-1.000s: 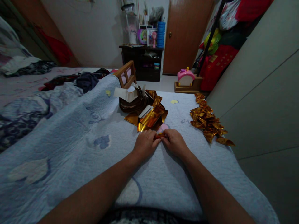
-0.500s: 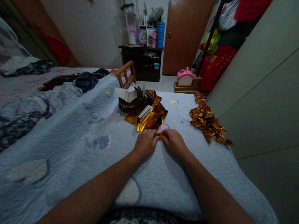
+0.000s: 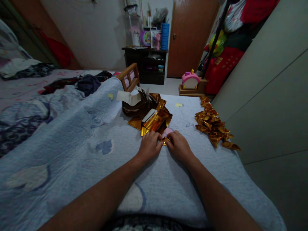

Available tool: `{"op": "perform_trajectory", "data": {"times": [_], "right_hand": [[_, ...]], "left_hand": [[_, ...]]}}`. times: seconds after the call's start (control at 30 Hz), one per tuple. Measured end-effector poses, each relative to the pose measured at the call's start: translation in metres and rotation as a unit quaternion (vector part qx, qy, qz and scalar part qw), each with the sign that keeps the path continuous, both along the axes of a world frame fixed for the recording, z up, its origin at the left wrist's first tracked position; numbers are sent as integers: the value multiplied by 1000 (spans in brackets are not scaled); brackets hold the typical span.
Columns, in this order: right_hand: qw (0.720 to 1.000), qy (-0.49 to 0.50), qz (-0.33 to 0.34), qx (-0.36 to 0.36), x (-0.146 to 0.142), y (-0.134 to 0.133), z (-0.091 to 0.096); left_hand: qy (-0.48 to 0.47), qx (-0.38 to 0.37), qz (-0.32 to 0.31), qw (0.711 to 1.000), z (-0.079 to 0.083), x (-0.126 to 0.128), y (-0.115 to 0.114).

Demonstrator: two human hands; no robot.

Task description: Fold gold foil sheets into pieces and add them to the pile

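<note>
Clock centred on the small foil piece (image 3: pixel 165 141), 12 pointing away from the wearer. Nearest: lap at 6, then blue bedspread (image 3: pixel 96 179) up to the hands. Left hand (image 3: pixel 150 145) at 9, right hand (image 3: pixel 178 146) at 3. Both pinch the foil piece, thumb and forefinger at each end; other fingers curled, exact tip contact too small to tell. Piece is gold, mostly hidden by fingers, low over the bedspread between the hands.

Gold foil sheets (image 3: pixel 157 122) at 11, right past left knuckles; can't tell if touching. Tight on that side. Brown paper stack (image 3: pixel 137 109) just behind at 10-11, pale flaps sticking up.

Right side has more room: bedspread runs from right hand to folded foil pile (image 3: pixel 211 125) at 2-3, well apart. Pile follows the bed's right edge, nearest piece right by it. Pale panel (image 3: pixel 271 106) stands beyond that edge.

Far edge of bed at 12-1. Past it: wooden frame (image 3: pixel 130 77) at 11, pink toy (image 3: pixel 191 80) at 1, dark cabinet (image 3: pixel 145 69) at 11-12, brown door (image 3: pixel 192 38) at 12-1.
</note>
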State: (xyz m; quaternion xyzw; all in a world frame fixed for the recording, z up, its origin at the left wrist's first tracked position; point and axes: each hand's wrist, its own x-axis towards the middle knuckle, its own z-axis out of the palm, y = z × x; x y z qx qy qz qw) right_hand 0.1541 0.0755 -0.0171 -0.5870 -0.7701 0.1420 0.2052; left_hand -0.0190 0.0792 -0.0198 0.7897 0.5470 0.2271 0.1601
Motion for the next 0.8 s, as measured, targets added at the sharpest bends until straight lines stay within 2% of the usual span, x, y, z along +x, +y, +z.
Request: {"op": "perform_trajectory", "data": {"times": [0.33,0.6,0.8], "right_hand": [[994,105,39,-14,4,-1,4],[964,256,37,-58,7,-4,6],[953,291,55,-67,5,-6,10]], "left_hand": [[-189,-67,-60,978,7,-2,1],[-202,-96,-102,969,12,-5,0],[-208,-86,-119,967,10,-8,-1]]}}
